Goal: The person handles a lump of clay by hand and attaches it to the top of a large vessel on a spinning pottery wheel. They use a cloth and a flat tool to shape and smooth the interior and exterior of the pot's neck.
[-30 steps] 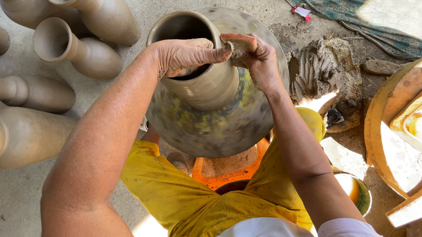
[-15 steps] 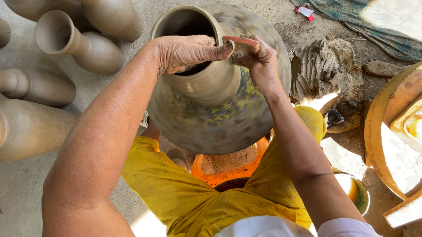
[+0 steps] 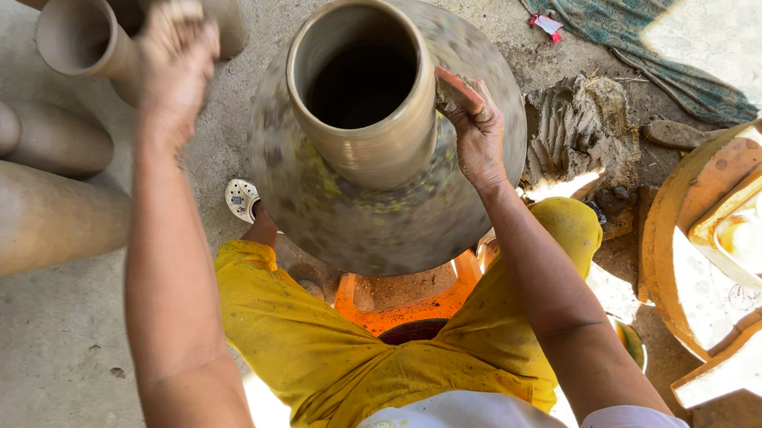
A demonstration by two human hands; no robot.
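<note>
A large clay vase (image 3: 376, 143) is standing in the middle of the scene, on an orange stand (image 3: 405, 297) between the person's knees, its wide shoulder blurred as though turning. The right hand (image 3: 475, 131) is resting against the right side of the vase's neck, fingers pressed together around a small reddish scraper (image 3: 454, 88) held at the rim. The left hand (image 3: 175, 54) is raised clear of the vase, to the far left, loosely curled and blurred; whether it is holding a bit of clay I cannot tell. Finished clay pots (image 3: 29, 167) are lying on the left, and a lump of wet clay (image 3: 576, 124) is sitting just right of the vase.

To do this well, the scraper should be kept at a steady angle with light, even pressure, the wrist braced so the neck is not being pushed off centre.
</note>
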